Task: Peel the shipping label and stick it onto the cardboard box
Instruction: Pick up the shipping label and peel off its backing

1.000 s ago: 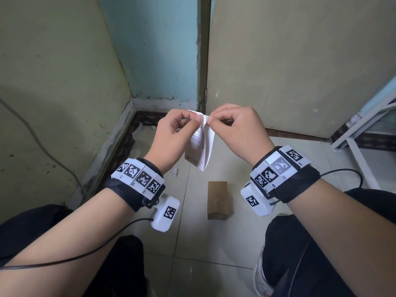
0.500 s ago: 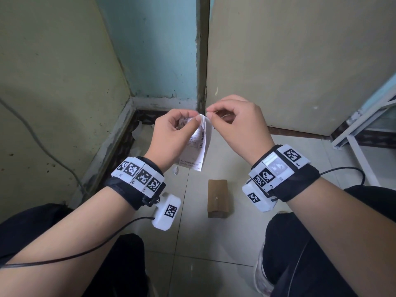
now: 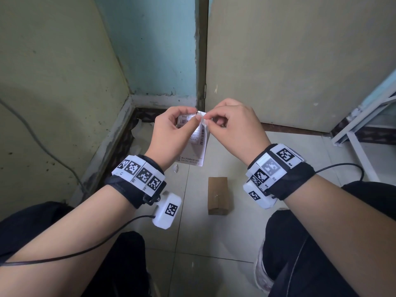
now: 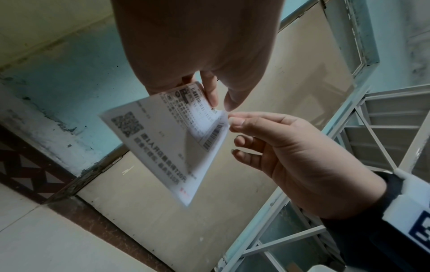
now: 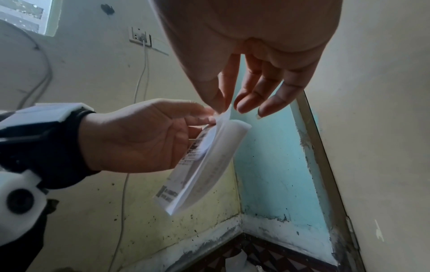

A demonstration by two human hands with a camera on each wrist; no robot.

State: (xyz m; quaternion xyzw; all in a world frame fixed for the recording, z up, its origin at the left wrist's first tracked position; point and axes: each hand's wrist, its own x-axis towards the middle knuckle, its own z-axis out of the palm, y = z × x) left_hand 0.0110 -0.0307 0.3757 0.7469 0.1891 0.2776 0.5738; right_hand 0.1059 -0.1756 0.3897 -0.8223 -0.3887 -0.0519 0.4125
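A white shipping label [image 3: 196,144] with barcodes hangs in the air between my hands, above the floor. My left hand [image 3: 198,119] pinches its top edge with thumb and forefinger; the printed face [image 4: 163,143] shows in the left wrist view. My right hand [image 3: 207,122] pinches the top corner, where a thin layer [image 5: 223,119] curls away from the sheet. A small brown cardboard box [image 3: 218,195] lies on the tiled floor below, between my knees, untouched.
Walls meet in a corner ahead, with a door [image 3: 300,61] on the right. A white metal frame [image 3: 360,129] stands at far right. Paper scraps [image 3: 175,168] lie on the floor near the corner. Cables run from both wrist cameras.
The label has turned so its printed face shows toward me. Both hands have stayed pinched at its top corner, where the layers are parting a little.
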